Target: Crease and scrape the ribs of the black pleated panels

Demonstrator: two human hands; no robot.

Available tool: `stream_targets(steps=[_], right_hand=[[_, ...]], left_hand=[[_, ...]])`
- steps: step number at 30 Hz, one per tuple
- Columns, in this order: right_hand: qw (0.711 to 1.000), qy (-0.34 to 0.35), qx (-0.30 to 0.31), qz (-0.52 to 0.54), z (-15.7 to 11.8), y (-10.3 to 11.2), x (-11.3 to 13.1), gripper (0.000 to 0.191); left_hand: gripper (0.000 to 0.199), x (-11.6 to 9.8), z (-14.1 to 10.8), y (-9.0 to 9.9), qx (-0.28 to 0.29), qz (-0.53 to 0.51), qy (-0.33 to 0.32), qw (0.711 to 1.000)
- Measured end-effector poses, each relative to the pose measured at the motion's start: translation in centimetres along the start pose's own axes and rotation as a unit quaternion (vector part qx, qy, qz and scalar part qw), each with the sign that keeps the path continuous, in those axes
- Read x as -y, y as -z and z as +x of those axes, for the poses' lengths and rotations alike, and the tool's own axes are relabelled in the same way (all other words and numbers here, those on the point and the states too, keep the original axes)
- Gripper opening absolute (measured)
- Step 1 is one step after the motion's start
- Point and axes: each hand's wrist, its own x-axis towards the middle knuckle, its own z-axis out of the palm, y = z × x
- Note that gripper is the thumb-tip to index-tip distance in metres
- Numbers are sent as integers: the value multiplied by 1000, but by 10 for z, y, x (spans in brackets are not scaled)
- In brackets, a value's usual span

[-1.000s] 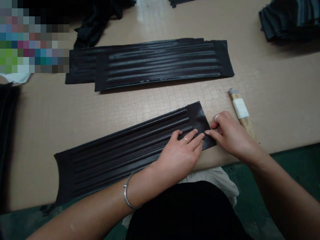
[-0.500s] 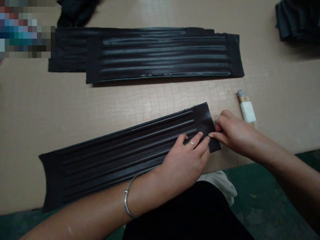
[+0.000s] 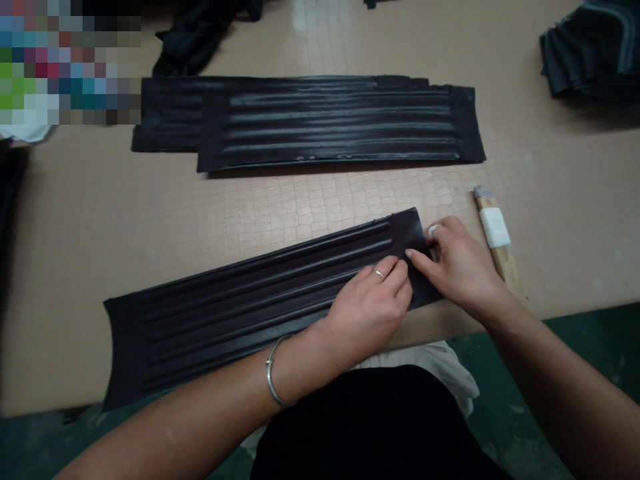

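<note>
Clothing (image 3: pixel 370 427), black, fills the bottom middle, with pale cloth (image 3: pixel 440 370) bunched just beyond it and green floor (image 3: pixel 580 347) showing at both sides. A silver bracelet (image 3: pixel 269 375) circles the left wrist. The left hand (image 3: pixel 373 310) lies palm down on a long black panel (image 3: pixel 240 300), near its right end; its fingers are bent and bunched together, their tips against the surface, and I cannot tell whether they pinch anything. The right hand (image 3: pixel 463 263) is at that same end, its thumb laid over the panel and its other fingers curled at the edge; whether they close on the material underneath cannot be seen. Each hand wears a ring.

The panel lies slantwise along the near edge of the tan table (image 3: pixel 85 227), its right end higher in view than its left, with raised ridges along its length. Just right of the right hand lies a wooden stick (image 3: pixel 506 263) with a white wrap (image 3: pixel 495 228) and a grey tip.

Farther back, one ridged black panel (image 3: pixel 340 123) overlaps another (image 3: pixel 170 117). Beyond are a black bundle (image 3: pixel 195 40) and, at right, a dark stack (image 3: pixel 595 57).
</note>
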Motion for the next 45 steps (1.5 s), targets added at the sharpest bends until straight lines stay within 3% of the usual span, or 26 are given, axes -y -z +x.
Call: stream_targets(steps=[11,18,26,33,41,45], right_hand=[[999,-36,21,3,14,-1,-2,30],[997,-15,50,52,14,8,-5,22],[994,-40,15,100,4,1,5,22],[981,-61,79,167,8,9,0,27],[997,-32,-21,70,1,-5,12,19],[993,-42,28,105,7,-3,7,24]], left_hand=[[32,2,1,0,16,-7,-3,1000],[33,2,4,0,30,16,1,999],[35,1,3,1,31,19,-10,999],[35,2,4,-1,24,17,-9,1000],[36,0,3,-2,22,22,-6,999],[35,0,4,-2,21,16,-3,1000]])
